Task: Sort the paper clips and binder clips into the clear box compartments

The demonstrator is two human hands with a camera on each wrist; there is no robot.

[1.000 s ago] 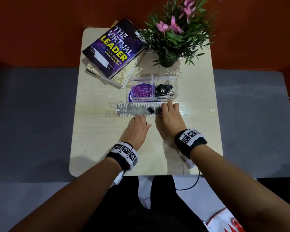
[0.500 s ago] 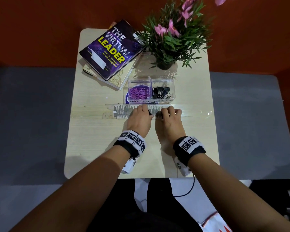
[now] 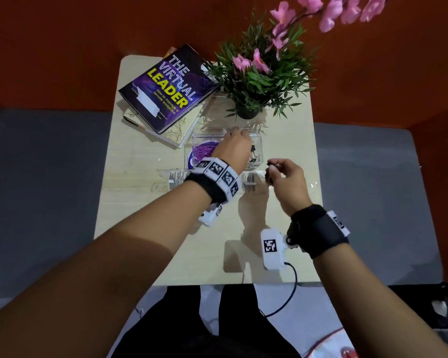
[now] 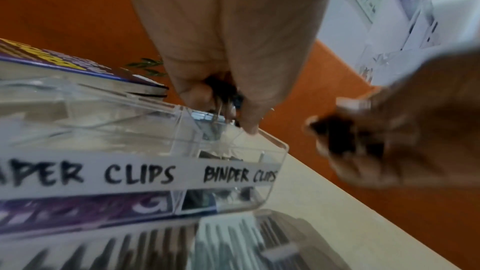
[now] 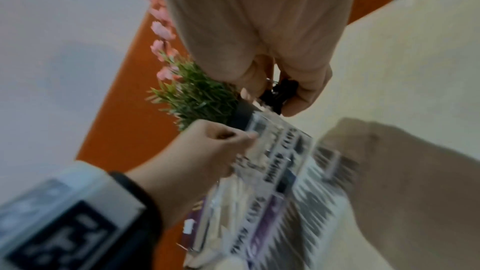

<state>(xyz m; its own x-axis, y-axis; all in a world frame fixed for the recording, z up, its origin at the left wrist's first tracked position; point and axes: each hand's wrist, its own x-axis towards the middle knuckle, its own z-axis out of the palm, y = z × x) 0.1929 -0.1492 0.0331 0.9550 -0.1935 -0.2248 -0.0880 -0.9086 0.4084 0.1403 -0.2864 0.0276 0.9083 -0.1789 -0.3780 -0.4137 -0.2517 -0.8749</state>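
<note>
One table [image 3: 145, 218], pale wood, fills the centre of the head view.
Two books [image 3: 166, 89], stacked, upper left of the table.
One potted plant [image 3: 254, 81] with pink flowers, upper centre.
One clear box [image 4: 161, 122], two compartments, just below the plant in the head view. The strip on its front reads "PAPER CLIPS" on the left and "BINDER CLIPS" on the right. Rigid plastic, probably light and easy to shove; best steadied by the walls.
One clear ridged lid or tray [image 3: 176, 177], lying flat just below the box.
Two hands. Left hand [image 3: 233, 146], over the right compartment, fingertips pinched on a dark binder clip [image 4: 223, 91] at the box rim. Right hand [image 3: 286, 177], lower right of the box, fingers closed on a second binder clip [image 5: 280, 91], held in the air.
Binder clips: two in hand; more in the right compartment, too small to count. Stiff sprung steel, light, unlikely to break; take by the black body, since the wire arms swing.
Paper clips [image 3: 203, 152]: purple heap in the left compartment, uncountable. Thin, slippery, apt to tangle; pinch singly.
</note>
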